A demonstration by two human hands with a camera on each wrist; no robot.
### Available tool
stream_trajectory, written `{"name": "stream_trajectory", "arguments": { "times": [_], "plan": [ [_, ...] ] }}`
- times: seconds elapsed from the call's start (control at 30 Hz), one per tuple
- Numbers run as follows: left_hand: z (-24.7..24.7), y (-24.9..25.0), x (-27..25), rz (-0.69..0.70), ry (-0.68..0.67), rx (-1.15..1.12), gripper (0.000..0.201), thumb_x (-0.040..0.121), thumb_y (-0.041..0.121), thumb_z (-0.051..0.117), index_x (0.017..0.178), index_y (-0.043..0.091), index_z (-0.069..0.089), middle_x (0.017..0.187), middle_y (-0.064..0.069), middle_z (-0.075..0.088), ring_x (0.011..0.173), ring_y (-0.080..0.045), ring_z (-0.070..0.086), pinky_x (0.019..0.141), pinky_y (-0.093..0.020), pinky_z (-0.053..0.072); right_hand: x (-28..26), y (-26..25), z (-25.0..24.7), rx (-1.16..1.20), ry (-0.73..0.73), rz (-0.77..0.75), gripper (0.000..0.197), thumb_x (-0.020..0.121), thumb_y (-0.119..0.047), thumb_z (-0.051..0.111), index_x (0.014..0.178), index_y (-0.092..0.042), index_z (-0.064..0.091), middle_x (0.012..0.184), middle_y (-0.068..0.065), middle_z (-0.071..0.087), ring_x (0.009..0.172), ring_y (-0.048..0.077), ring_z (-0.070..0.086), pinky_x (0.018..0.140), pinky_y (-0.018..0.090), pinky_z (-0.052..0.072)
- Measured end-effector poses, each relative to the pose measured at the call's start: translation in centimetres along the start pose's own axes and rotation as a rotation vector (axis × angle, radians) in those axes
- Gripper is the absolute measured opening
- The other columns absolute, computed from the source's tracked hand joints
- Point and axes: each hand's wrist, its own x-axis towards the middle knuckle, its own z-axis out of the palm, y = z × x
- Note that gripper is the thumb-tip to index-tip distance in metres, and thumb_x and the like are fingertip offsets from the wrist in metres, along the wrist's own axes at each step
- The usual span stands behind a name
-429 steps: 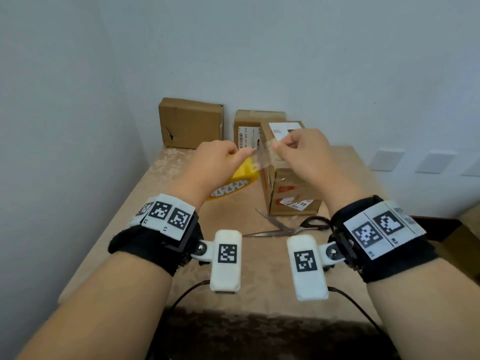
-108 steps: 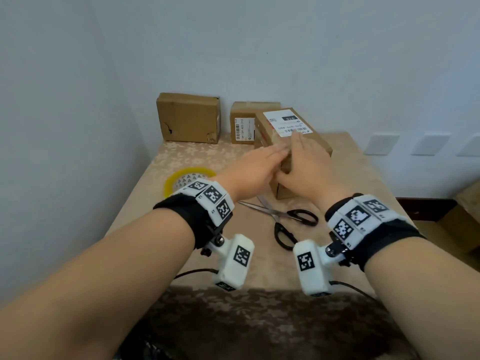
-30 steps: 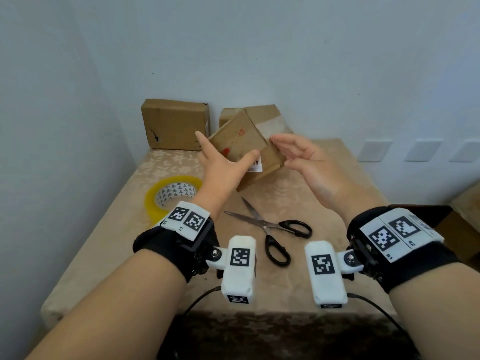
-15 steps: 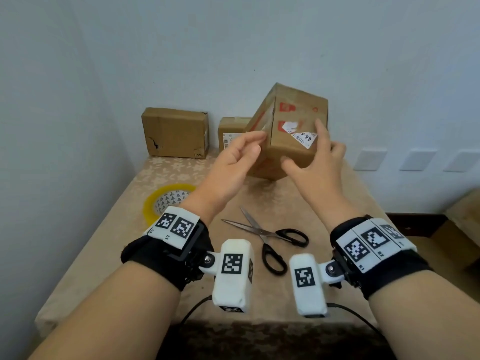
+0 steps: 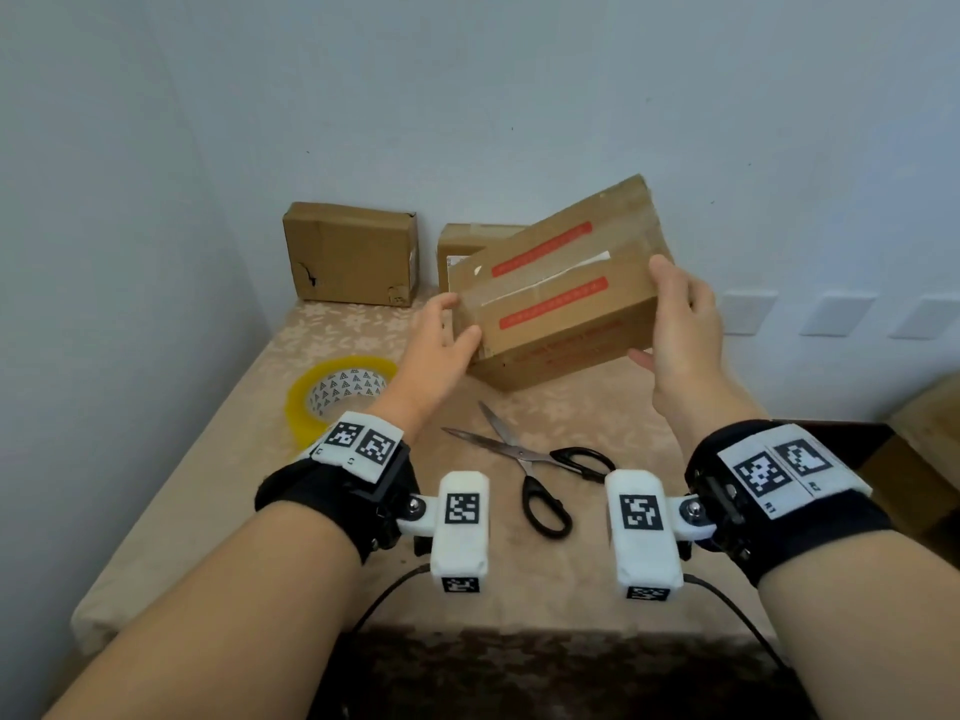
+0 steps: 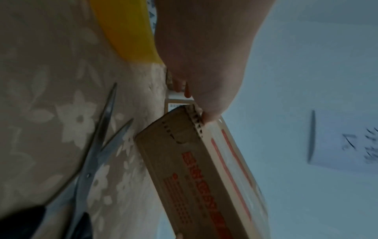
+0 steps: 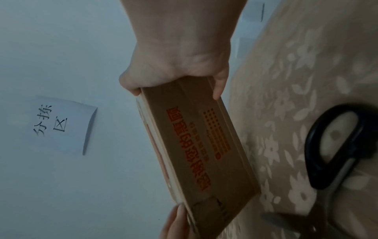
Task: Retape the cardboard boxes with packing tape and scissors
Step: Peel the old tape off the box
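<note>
At the far left of the table [image 5: 218, 459] lies the tape roll [image 5: 337, 394], flat on the flowered cloth, yellow at its rim. Behind it, against the wall, stands a brown box [image 5: 350, 254] with a small tear on its front. A second box [image 5: 460, 249] stands to the right of it, half hidden.

The left hand [image 5: 439, 350] is at the left end of the held box [image 5: 561, 288]. Its fingers are nearly straight and only lightly bent; the thumb lies on the top face and the other fingers go to the end of the box. In the left wrist view the fingertips [image 6: 208, 116] press on the torn corrugated edge.

The held box is in the middle, tilted, with its right end higher. Its low front corner seems to be at the cloth, but I cannot tell if it touches. The top face has two red strips and a seam between them.

In front of it, the scissors [image 5: 530, 459] lie open on the cloth, blades to the left and black handles toward the person.

The right hand [image 5: 680, 324] grips the right end of the held box: fingers curl over the top edge, the thumb is below.
</note>
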Motion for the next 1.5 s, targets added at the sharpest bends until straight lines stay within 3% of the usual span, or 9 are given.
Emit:
{"name": "stream_trajectory", "arguments": {
  "times": [0.1, 0.23, 0.47, 0.6, 0.73, 1.07, 1.27, 1.43, 1.5],
  "plan": [
    [-0.9, -0.1, 0.1, -0.074, 0.074, -0.11, 0.062, 0.097, 0.028, 0.05, 0.149, 0.02, 0.017, 0.142, 0.003, 0.033, 0.114, -0.008, 0.051, 0.084, -0.017, 0.05, 0.1, 0.0, -0.2, 0.052, -0.038, 0.058, 0.036, 0.089, -0.056, 0.049, 0.114, -0.029, 0.049, 0.11, -0.01, 0.055, 0.096, 0.001, 0.052, 0.094, 0.042, 0.048],
    [-1.6, 0.0, 0.3, -0.106, 0.081, -0.226, 0.068, 0.089, 0.053, 0.054, 0.147, 0.041, 0.019, 0.151, 0.008, 0.029, 0.134, -0.012, 0.036, 0.111, -0.04, 0.029, 0.1, -0.2, -0.4, 0.113, -0.042, 0.166, 0.042, 0.09, -0.059, 0.043, 0.117, -0.028, 0.054, 0.107, -0.009, 0.06, 0.103, 0.009, 0.056, 0.088, 0.037, 0.047],
    [-1.1, 1.0, -0.2, -0.168, -0.09, -0.352, 0.068, 0.077, 0.06, 0.063, 0.133, 0.061, 0.025, 0.136, 0.018, 0.049, 0.125, -0.011, 0.048, 0.105, -0.054, 0.032, -0.1, 0.1, -0.6, 0.217, -0.09, 0.286, 0.06, 0.083, -0.076, 0.04, 0.124, -0.034, 0.051, 0.113, -0.005, 0.064, 0.104, 0.016, 0.062, 0.067, 0.033, 0.053],
    [-0.4, 1.1, -0.4, -0.207, -0.091, -0.312, 0.076, 0.072, 0.054, 0.069, 0.134, 0.042, 0.026, 0.13, 0.011, 0.049, 0.117, -0.011, 0.052, 0.098, -0.051, 0.043, -0.1, 0.1, 0.3, 0.218, -0.199, 0.266, 0.112, 0.055, -0.08, 0.068, 0.146, -0.03, 0.027, 0.125, -0.001, 0.06, 0.108, 0.024, 0.062, 0.072, 0.045, 0.057],
    [0.4, 1.5, -0.4, -0.198, -0.03, -0.238, 0.059, 0.084, 0.048, 0.063, 0.129, 0.026, 0.031, 0.122, 0.011, 0.047, 0.11, -0.006, 0.048, 0.096, -0.036, 0.038, -1.1, 0.5, 1.6, 0.095, -0.394, 0.342, 0.072, 0.079, -0.065, 0.061, 0.139, -0.029, 0.042, 0.119, 0.002, 0.062, 0.11, 0.024, 0.06, 0.089, 0.052, 0.052],
    [0.6, 2.2, -1.0, 0.073, -0.025, 0.022, 0.053, 0.084, 0.05, 0.063, 0.129, 0.035, 0.038, 0.129, 0.003, 0.028, 0.122, -0.01, 0.036, 0.104, -0.025, 0.031, -1.7, 0.6, 2.7, 0.065, -0.2, 0.415, 0.111, 0.071, -0.061, 0.073, 0.151, -0.029, 0.003, 0.117, -0.001, 0.058, 0.087, 0.019, 0.063, 0.037, 0.03, 0.05],
    [0.5, 1.2, -0.9, -0.017, -0.144, 0.111, 0.041, 0.081, 0.06, 0.06, 0.11, 0.032, 0.051, 0.122, 0.001, 0.049, 0.111, -0.013, 0.049, 0.089, -0.026, 0.041, -1.1, 1.0, 2.3, -0.106, -0.221, 0.346, 0.126, 0.048, -0.075, 0.077, 0.15, -0.037, 0.012, 0.137, -0.002, 0.048, 0.116, 0.025, 0.055, 0.086, 0.051, 0.054],
    [0.6, 1.5, -0.8, -0.06, -0.144, 0.071, 0.041, 0.09, 0.056, 0.05, 0.1, 0.017, 0.052, 0.091, 0.009, 0.058, 0.092, -0.009, 0.054, 0.076, -0.025, 0.039, -0.9, 0.5, 1.5, -0.198, -0.197, 0.135, 0.093, 0.065, -0.052, 0.074, 0.145, -0.03, 0.033, 0.128, -0.003, 0.055, 0.111, 0.017, 0.057, 0.074, 0.03, 0.055],
    [0.7, 1.9, -0.9, -0.067, -0.146, 0.104, 0.044, 0.091, 0.057, 0.047, 0.111, 0.017, 0.051, 0.102, 0.005, 0.057, 0.097, -0.009, 0.053, 0.079, -0.023, 0.041, -0.8, 0.2, 1.3, -0.298, -0.126, -0.01, 0.099, 0.058, -0.055, 0.072, 0.145, -0.034, 0.03, 0.138, -0.001, 0.045, 0.124, 0.019, 0.046, 0.094, 0.038, 0.048]
  ]
}}
